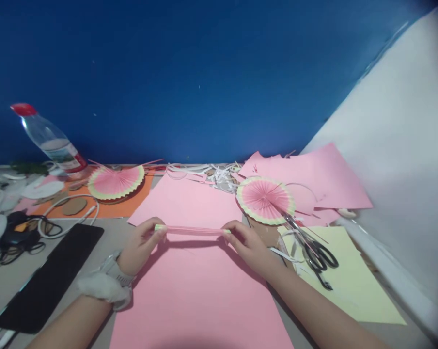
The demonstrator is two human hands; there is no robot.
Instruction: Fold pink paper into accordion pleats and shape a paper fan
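Observation:
Both my hands hold a narrow pleated strip of pink paper with pale green ends, stretched level between them just above a large pink sheet. My left hand pinches the strip's left end; a watch and white band sit on that wrist. My right hand pinches the right end. A finished round pink fan with a green rim lies just beyond my right hand. A second fan, half open, rests on orange paper at the back left.
Black scissors lie on a yellow sheet at the right. Loose pink sheets and white paper trimmings lie at the back. A tilted water bottle with a red cap, cables and a black tablet are at the left. A blue wall stands behind, a white one to the right.

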